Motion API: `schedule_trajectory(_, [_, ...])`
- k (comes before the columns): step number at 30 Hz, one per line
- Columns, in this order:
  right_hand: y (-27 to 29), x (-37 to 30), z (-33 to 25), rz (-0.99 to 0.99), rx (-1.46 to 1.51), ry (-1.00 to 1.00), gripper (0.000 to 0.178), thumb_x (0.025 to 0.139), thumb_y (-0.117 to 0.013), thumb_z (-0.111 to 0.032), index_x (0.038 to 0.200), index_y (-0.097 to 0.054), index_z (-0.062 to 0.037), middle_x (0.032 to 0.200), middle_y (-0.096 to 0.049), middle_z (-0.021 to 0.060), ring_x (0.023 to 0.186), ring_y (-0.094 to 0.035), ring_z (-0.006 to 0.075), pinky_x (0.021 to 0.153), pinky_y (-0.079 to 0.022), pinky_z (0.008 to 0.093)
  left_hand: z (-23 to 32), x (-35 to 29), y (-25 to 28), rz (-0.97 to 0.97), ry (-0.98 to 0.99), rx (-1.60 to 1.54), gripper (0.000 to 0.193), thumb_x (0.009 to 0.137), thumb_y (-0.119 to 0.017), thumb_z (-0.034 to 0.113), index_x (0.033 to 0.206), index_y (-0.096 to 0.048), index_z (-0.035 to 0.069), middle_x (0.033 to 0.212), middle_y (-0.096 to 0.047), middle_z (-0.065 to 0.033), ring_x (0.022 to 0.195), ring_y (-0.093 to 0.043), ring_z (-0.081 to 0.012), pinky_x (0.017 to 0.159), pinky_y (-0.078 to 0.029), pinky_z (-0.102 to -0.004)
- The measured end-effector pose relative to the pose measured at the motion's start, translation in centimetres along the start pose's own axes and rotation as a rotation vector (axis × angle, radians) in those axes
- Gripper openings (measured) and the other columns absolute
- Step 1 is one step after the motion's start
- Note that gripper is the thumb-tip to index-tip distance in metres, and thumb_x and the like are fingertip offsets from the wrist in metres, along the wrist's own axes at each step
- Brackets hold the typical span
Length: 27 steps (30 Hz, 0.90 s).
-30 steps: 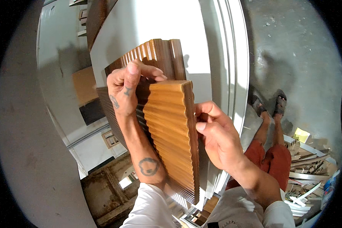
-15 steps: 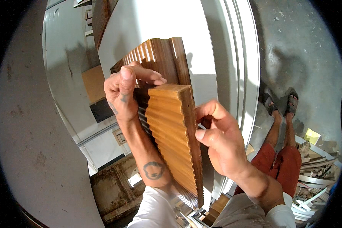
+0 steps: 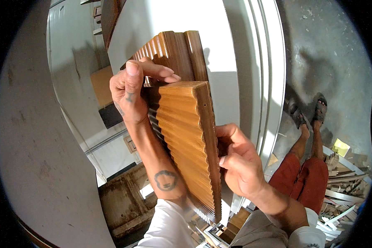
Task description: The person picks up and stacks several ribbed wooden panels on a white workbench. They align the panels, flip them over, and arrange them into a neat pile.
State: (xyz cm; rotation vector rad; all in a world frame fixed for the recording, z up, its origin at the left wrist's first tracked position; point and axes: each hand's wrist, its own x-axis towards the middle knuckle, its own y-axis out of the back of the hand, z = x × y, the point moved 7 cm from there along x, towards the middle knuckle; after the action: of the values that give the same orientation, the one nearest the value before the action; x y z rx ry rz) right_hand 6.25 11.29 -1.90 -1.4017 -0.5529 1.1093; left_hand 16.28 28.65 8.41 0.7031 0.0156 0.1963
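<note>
A brown, fluted wooden panel point(image 3: 180, 136) with a scalloped edge stands tilted before me, its ridged face toward my left forearm. My left hand point(image 3: 130, 89) is at its upper end, the thumb raised and the bent fingers over the end. That forearm runs along the ridged face. On the scalloped right edge, my right hand point(image 3: 239, 163) has its thumb at the rim and its fingers curled partly out of sight behind. Just beyond the panel, more brown fluted wood point(image 3: 180, 53) lies over a white board.
The white board point(image 3: 219, 45) has stepped, layered edges on its right. A person's legs in red shorts point(image 3: 304, 180) and sandals are at the right, near a pile of wood offcuts point(image 3: 339, 190). On the left are a grey surface point(image 3: 49, 136) and a brown panel point(image 3: 102, 87).
My right hand has slid down along the panel's scalloped edge, toward me. The panel's upper end and my left hand sit slightly higher in view.
</note>
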Motion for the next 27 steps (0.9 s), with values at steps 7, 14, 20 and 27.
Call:
schedule_trajectory(7, [-0.2, 0.3, -0.6, 0.031, -0.135, 0.119, 0.035, 0.099, -0.061, -0.021, 0.125, -0.053, 0.0009, 0.113, -0.061, 0.0066, 0.104, -0.056, 0.0115, 0.093, -0.045, 0.0288, 0.3, -0.4, -0.3, 0.062, 0.089, -0.075, 0.051, 0.101, -0.055, 0.037, 0.075, -0.071, -0.004, 0.069, -0.070, -0.0151, 0.058, -0.067, -0.0199, 0.055, -0.054, -0.0289])
schedule_trajectory(14, [0.5, -3.1, 2.2, -0.015, -0.014, 0.144, 0.044, 0.101, -0.058, -0.021, 0.137, -0.047, 0.0015, 0.123, -0.059, 0.0088, 0.116, -0.054, 0.0140, 0.104, -0.041, 0.0317, -0.2, -0.2, 0.3, 0.099, 0.163, -0.031, 0.049, 0.096, -0.062, 0.041, 0.074, -0.074, -0.001, 0.069, -0.070, -0.0108, 0.060, -0.063, -0.0137, 0.056, -0.049, -0.0253])
schedule_trajectory(20, [0.6, -3.1, 2.4, 0.000, -0.059, 0.144, 0.043, 0.099, -0.055, -0.017, 0.136, -0.046, 0.0033, 0.126, -0.056, 0.0092, 0.116, -0.052, 0.0155, 0.103, -0.040, 0.0322, 0.0, -0.2, 0.6, 0.114, 0.112, 0.090, 0.047, 0.094, -0.064, 0.042, 0.076, -0.075, 0.000, 0.069, -0.070, -0.0066, 0.059, -0.059, -0.0097, 0.054, -0.042, -0.0235])
schedule_trajectory(27, [0.2, -2.8, 2.4, -0.022, -0.027, 0.218, 0.043, 0.094, -0.054, -0.023, 0.129, -0.048, 0.0013, 0.115, -0.058, 0.0094, 0.106, -0.056, 0.0154, 0.097, -0.044, 0.0320, 0.2, -0.2, 0.5, 0.103, 0.084, 0.063, 0.041, 0.094, -0.064, 0.037, 0.078, -0.077, 0.001, 0.068, -0.069, -0.0050, 0.057, -0.056, -0.0087, 0.053, -0.041, -0.0235])
